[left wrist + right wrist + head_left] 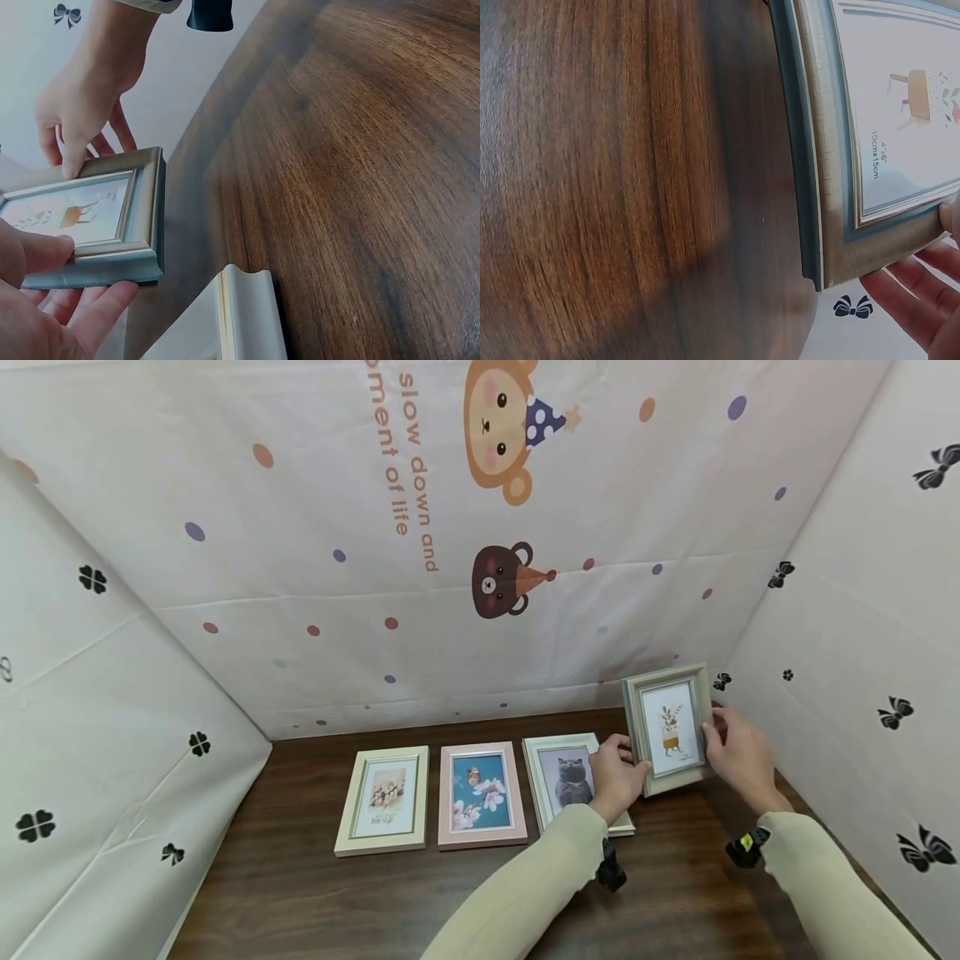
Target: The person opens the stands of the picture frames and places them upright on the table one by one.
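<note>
Both hands hold one picture frame [700, 718], greenish-gold with a blue inner edge, raised off the table and tilted. Its picture shows a plant in an orange pot on legs. My left hand [617, 777] grips its left side, thumb on the front and fingers behind, as the left wrist view shows. On the opposite side, my right hand [742, 760] pinches the edge between thumb and fingers. Under my left hand lies a white frame [534, 777] with a grey cat picture, partly covered by the hand and sleeve.
Left of the cat frame, a pink frame [482, 842] with blossoms and a cream frame [347, 827] with a flower picture lie in a row on the dark wooden table [300, 893]. Printed cloth [420, 660] covers the back and side walls close behind.
</note>
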`<action>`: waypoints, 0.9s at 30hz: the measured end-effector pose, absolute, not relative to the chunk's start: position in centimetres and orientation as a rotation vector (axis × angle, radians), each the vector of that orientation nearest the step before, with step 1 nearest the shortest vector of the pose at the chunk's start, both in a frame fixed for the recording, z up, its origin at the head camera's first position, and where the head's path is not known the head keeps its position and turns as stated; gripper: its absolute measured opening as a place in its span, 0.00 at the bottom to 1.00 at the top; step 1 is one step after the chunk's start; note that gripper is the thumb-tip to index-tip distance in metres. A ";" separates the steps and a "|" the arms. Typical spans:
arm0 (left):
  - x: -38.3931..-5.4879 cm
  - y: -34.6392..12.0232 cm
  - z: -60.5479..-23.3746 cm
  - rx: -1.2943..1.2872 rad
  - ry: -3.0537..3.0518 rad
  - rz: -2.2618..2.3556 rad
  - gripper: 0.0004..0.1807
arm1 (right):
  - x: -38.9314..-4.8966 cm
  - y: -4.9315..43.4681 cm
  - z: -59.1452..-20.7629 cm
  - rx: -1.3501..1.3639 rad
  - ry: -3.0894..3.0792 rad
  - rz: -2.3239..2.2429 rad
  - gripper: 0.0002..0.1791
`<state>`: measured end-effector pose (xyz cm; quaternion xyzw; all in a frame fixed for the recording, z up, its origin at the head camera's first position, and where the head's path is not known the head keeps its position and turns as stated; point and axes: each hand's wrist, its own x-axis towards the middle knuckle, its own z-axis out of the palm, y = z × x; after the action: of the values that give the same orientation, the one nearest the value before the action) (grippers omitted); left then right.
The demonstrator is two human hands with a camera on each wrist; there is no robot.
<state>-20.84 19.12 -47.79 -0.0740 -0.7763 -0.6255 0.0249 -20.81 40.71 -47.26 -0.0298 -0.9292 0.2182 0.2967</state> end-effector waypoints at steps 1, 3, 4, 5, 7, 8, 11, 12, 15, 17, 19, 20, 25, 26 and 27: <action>-20.9 19.1 -47.8 -0.233 -2.399 -1.939 0.17 | -20.8 40.7 -47.2 -0.077 -2.471 0.580 0.19; -20.9 19.0 -47.8 -0.240 -2.393 -1.946 0.17 | -20.7 40.6 -47.0 -0.076 -2.478 0.581 0.19; -21.0 18.9 -47.8 -0.246 -2.389 -1.949 0.17 | -20.7 40.5 -46.9 -0.079 -2.485 0.581 0.20; -21.0 18.9 -47.8 -0.253 -2.382 -1.958 0.17 | -20.6 40.4 -46.6 -0.083 -2.496 0.580 0.20; -21.1 18.8 -47.7 -0.262 -2.369 -1.967 0.16 | -20.6 40.1 -46.1 -0.098 -2.523 0.592 0.22; -21.2 18.8 -47.7 -0.267 -2.365 -1.965 0.16 | -20.6 39.9 -45.8 -0.109 -2.538 0.599 0.23; -21.3 18.8 -47.7 -0.284 -2.353 -1.960 0.16 | -20.7 39.0 -44.5 -0.145 -2.548 0.636 0.30; -21.4 18.8 -47.6 -0.289 -2.350 -1.957 0.16 | -20.8 38.6 -44.0 -0.153 -2.535 0.649 0.32; -21.4 18.8 -47.7 -0.288 -2.341 -1.951 0.16 | -21.0 37.0 -42.8 -0.157 -2.477 0.671 0.37; -21.4 18.8 -47.8 -0.283 -2.330 -1.951 0.16 | -21.0 35.9 -42.2 -0.141 -2.435 0.673 0.38; -21.3 18.8 -47.9 -0.279 -2.330 -1.943 0.16 | -21.0 34.7 -41.7 -0.120 -2.418 0.676 0.38; -21.3 18.8 -48.0 -0.281 -2.330 -1.937 0.16 | -20.9 34.2 -41.5 -0.110 -2.418 0.680 0.38; -21.3 18.9 -48.2 -0.310 -2.358 -1.876 0.15 | -20.7 31.7 -41.0 -0.079 -2.468 0.713 0.41; -21.3 18.9 -48.2 -0.316 -2.360 -1.869 0.15 | -20.7 31.2 -40.9 -0.076 -2.473 0.718 0.41; -21.3 18.8 -48.2 -0.322 -2.362 -1.865 0.15 | -20.7 30.9 -40.9 -0.076 -2.478 0.717 0.42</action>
<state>-21.30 18.83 -48.17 -0.1063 -0.7790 -0.6153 0.0575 -20.69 30.85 -40.92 -0.0284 -0.9226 0.2670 0.2769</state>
